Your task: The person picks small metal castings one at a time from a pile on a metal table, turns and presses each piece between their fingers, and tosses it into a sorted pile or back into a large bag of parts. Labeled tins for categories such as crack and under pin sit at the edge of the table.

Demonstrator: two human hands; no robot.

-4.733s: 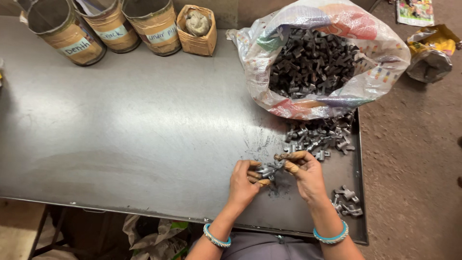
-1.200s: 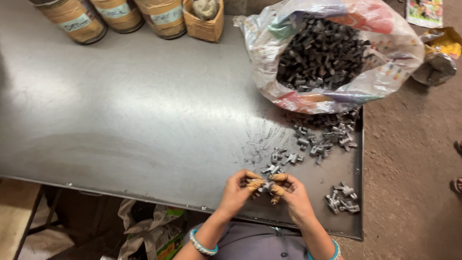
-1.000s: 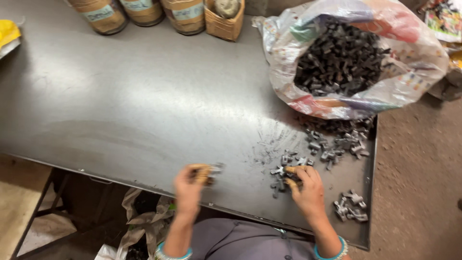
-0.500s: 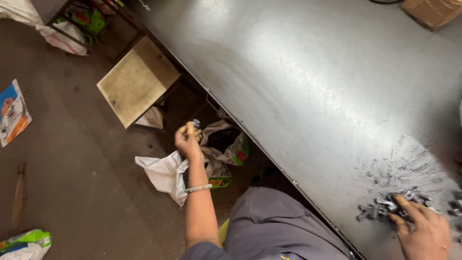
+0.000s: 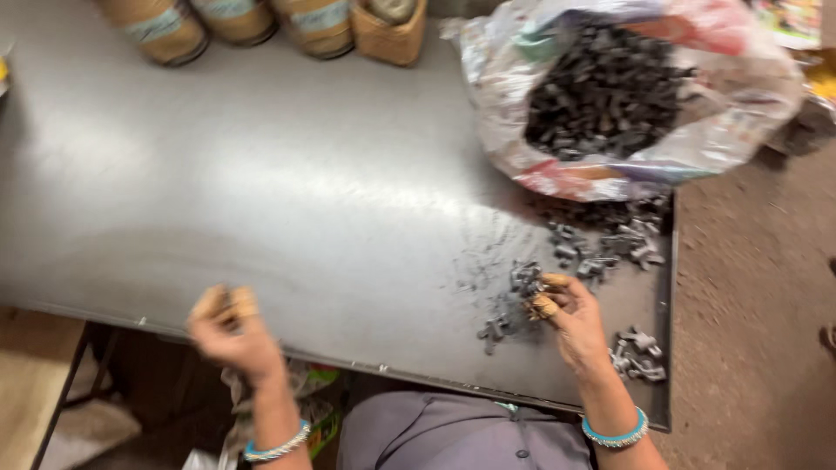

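While we're looking straight down at the bench, here's our rundown, everything placed off the big sack:

Landmark: the plastic sack [image 5: 627, 96], far right on the metal table [image 5: 287, 200], mouth open and full of dark metal pieces.

Loose parts: small grey metal fittings [image 5: 601, 248] lie spilled just below the sack, and a smaller bunch [image 5: 640, 357] sits further below it by the table's near right edge.

Right hand [image 5: 570, 318]: below the sack, fingertips pinched on one small fitting [image 5: 525, 278] at the edge of the spill.

Left hand [image 5: 231, 326]: well left of the sack at the table's near edge, fingers curled, but it's blurry so we can't tell if anything's in there.

Handling: we reckon these bits are stiff, hard and a little weighty for their size, not fragile. Probably dusty rather than slick. A fingertip pinch across the body of one piece looks best.

Background: cardboard tubs [image 5: 235, 22] and a small basket [image 5: 392, 30] stand far left of the sack along the back edge.
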